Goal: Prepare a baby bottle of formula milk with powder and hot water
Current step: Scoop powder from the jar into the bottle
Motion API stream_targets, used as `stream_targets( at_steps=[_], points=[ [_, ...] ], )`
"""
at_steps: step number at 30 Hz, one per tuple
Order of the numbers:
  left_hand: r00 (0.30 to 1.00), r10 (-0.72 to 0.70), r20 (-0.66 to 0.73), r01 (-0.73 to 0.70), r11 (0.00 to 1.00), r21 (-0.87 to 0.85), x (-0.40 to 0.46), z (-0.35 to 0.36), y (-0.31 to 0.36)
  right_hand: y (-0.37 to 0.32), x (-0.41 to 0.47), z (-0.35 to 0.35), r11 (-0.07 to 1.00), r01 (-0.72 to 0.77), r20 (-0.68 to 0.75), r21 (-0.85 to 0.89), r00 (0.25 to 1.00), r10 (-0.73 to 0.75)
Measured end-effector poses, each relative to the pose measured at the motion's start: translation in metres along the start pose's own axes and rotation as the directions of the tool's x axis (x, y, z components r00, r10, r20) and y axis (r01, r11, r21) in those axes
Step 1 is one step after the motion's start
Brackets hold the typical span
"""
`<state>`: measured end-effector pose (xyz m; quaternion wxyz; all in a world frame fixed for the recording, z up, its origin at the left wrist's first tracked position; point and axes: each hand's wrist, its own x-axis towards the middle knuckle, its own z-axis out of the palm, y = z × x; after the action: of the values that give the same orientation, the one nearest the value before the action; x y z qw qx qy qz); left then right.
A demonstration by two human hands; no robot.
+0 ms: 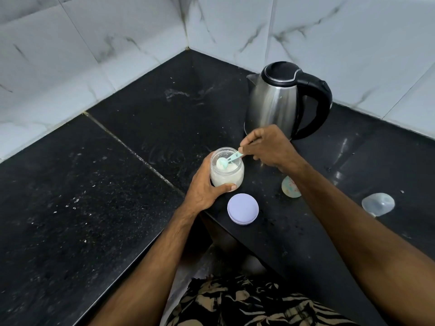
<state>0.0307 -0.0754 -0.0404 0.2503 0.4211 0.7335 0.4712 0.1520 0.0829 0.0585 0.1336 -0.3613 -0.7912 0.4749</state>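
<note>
A clear jar (pixel 227 176) of white powder stands open on the black counter (pixel 117 184), and my left hand (pixel 207 187) grips its side. My right hand (pixel 268 147) pinches the handle of a small mint-green scoop (pixel 227 161), whose bowl sits inside the jar's mouth above the powder. The jar's lilac lid (pixel 243 208) lies flat just in front of the jar. Part of the baby bottle (pixel 290 187), pale with a speckled print, shows under my right forearm; the rest is hidden. A clear dome cap (pixel 377 204) lies to the right.
A steel electric kettle (pixel 280 102) with a black handle and lid stands behind my right hand, near the tiled wall (pixel 353 43). The counter forms an L around an inner corner edge (pixel 211 222) close to my body.
</note>
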Motion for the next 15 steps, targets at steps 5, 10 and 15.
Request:
stream_targets(
  at_steps=[5,10,15],
  points=[
    [1.000,-0.003,0.015,0.003,1.000,-0.004,0.0005,-0.0009,0.0017,0.0043,0.0018,-0.0021,0.999,-0.016,-0.024,0.036,1.000,0.017],
    [1.000,-0.001,0.029,0.001,1.000,-0.019,0.0012,-0.0017,0.0024,0.0072,0.0008,-0.0057,0.999,-0.012,-0.036,0.039,0.999,0.013],
    [0.999,-0.011,0.030,0.011,1.000,-0.011,0.0007,-0.0017,0.0030,0.0056,-0.0027,-0.0006,0.999,0.046,-0.030,-0.002,0.998,-0.046]
  ],
)
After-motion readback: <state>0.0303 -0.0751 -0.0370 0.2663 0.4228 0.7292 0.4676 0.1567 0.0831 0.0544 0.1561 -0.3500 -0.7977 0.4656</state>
